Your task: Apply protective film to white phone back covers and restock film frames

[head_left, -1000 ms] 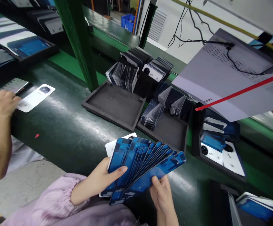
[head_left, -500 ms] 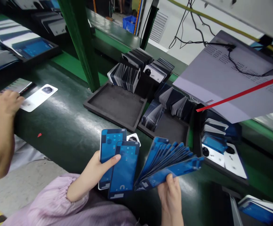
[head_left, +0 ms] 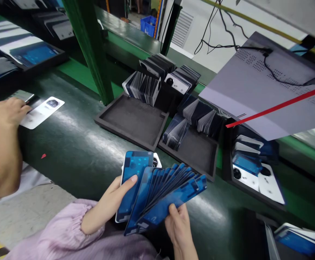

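Note:
My left hand (head_left: 116,198) grips a blue-filmed phone back cover (head_left: 137,164), its thumb lying across the front. Behind that cover, the corner of a white phone back cover (head_left: 157,163) with a round camera area peeks out; what supports it is hidden. My right hand (head_left: 179,225) is closed round the lower side of a fanned stack of blue-filmed phone back covers (head_left: 162,206), thumb on the nearest one. The fan's left side overlaps the cover in my left hand. Both hands are above the front edge of the dark green bench (head_left: 86,159).
Beyond my hands lie two black trays (head_left: 132,121) (head_left: 200,151), with fanned covers (head_left: 142,88) standing around them. Another tray (head_left: 257,191) holds white covers at right. A co-worker's hand (head_left: 9,112) rests beside a white cover (head_left: 42,113) at left. A green post (head_left: 92,54) rises behind.
My right hand has brought the fanned stack left, against the cover in my left hand. The front cover that overlapped my left hand's cover now sits along the fan's left side.

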The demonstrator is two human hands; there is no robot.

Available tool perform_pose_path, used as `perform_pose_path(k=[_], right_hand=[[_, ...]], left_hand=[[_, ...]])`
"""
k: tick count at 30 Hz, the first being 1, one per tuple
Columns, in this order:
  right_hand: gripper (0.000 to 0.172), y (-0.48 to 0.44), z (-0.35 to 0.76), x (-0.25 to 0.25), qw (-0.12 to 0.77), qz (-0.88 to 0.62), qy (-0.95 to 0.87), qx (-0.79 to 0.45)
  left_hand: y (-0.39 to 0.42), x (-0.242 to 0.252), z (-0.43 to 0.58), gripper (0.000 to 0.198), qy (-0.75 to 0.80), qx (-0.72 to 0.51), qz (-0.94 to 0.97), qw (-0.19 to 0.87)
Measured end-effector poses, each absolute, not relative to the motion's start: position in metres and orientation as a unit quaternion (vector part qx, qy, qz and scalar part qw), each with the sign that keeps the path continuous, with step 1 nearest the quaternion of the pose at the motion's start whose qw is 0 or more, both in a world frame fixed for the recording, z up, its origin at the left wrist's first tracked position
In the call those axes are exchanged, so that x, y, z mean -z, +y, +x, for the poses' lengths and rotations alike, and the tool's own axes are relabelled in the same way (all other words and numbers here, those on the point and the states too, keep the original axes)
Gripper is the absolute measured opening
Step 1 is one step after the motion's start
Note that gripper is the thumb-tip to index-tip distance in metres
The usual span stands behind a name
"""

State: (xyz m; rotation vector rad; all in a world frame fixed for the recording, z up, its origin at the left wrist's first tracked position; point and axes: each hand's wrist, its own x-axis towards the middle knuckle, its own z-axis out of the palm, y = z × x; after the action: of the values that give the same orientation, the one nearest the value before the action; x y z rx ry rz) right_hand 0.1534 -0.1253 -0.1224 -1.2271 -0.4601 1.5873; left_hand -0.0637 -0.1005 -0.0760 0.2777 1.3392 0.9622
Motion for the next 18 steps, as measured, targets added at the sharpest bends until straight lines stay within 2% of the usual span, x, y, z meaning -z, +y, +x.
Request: perform_pose_path(k=[3,10,15,18], right_hand=[[0.063,-0.12,0.151,0.127,0.523,-0.515,-0.196,-0.65],[0.069,-0.105,0.188,0.122,0.529,-0.518,-0.208,-0.639],[0.06,-0.116,0.161,0.114,0.506,-0.508,-0.207,-0.666],[0.06,-0.117,0.143,0.115,0.495,-0.501,-0.204,-0.68]], left_hand=[[-0.106,0.084,-0.068,0.033,0.592,-0.433,0.148,0.664],[-0.1,0.089,-0.075,0.03,0.573,-0.405,0.314,0.64],[-0.097,0.083,-0.063,0.032,0.57,-0.391,0.354,0.63],[-0.099,0.076,-0.063,0.041,0.569,-0.401,0.376,0.611]])
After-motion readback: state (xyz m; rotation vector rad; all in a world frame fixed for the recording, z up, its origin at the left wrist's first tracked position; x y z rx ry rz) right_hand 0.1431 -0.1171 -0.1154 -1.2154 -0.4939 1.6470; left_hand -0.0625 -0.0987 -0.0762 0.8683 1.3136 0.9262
